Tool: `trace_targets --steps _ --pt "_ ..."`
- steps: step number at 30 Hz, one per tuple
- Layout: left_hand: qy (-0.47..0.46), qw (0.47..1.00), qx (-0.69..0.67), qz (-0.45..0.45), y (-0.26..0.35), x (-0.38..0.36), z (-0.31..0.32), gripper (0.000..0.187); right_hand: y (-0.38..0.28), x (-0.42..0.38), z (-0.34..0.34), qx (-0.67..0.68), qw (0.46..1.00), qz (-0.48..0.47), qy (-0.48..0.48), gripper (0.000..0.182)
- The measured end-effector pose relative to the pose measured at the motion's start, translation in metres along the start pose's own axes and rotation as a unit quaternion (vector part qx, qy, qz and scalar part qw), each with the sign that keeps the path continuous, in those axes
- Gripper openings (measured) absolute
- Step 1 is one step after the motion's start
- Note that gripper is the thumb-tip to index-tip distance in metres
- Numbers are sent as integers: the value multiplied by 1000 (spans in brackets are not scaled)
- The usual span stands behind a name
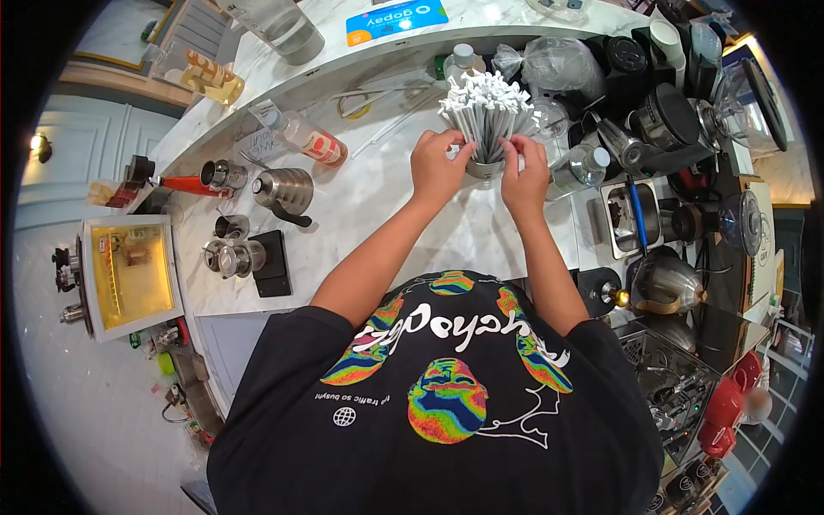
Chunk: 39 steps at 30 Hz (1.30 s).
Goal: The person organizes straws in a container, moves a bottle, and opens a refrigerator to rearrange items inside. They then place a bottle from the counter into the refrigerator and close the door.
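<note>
A dense bundle of white paper-wrapped straws (489, 107) stands upright in a small metal cup (485, 169) on the marble counter. My left hand (439, 163) is at the bundle's left side, thumb and fingers closed in a pinch on straws near its edge. At the right side, my right hand (525, 172) pinches straws with thumb and fingertips, just above the cup's rim. Some fingertips are hidden among the straws. Right beside my right hand stands a clear bottle with a white cap (584, 167).
Left on the counter are a bottle with a red label (307, 137), a gooseneck kettle (285, 190), a glass server (240, 257) and a black scale (273, 264). A plastic-wrapped bundle (558, 64) lies behind the straws. Coffee equipment and a metal tray (631, 219) crowd the right.
</note>
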State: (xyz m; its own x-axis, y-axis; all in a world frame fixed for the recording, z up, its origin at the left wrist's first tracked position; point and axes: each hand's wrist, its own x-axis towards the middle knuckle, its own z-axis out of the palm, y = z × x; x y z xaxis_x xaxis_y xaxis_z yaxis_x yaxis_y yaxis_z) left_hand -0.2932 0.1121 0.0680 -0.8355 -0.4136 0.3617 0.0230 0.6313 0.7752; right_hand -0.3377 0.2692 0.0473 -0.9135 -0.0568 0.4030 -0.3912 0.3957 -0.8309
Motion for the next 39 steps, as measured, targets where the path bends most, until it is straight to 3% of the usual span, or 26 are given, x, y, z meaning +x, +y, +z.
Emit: trace_targets --steps 11,17,21,24,28,32,39 --pt "-11 998 59 20 -29 -13 16 18 0 -1 3 -20 1000 -11 -13 16" --pt "18 998 -38 -44 -23 -32 -20 31 -16 -18 -10 -12 1000 -15 7 15" --pt "29 995 26 -96 -92 -61 -54 33 -6 -52 -8 -4 999 6 -40 18" --pt "13 981 107 -163 -135 -75 -82 35 10 -79 16 35 988 83 -129 19" --pt "-27 954 202 -218 -170 -63 -110 44 12 -79 61 -7 966 29 -258 32" --pt "-35 948 250 -194 -196 -38 -110 51 5 -51 123 -16 960 -60 -275 38" --pt "-51 929 299 -210 -204 -11 -95 49 3 -4 216 -155 934 -101 -305 47"
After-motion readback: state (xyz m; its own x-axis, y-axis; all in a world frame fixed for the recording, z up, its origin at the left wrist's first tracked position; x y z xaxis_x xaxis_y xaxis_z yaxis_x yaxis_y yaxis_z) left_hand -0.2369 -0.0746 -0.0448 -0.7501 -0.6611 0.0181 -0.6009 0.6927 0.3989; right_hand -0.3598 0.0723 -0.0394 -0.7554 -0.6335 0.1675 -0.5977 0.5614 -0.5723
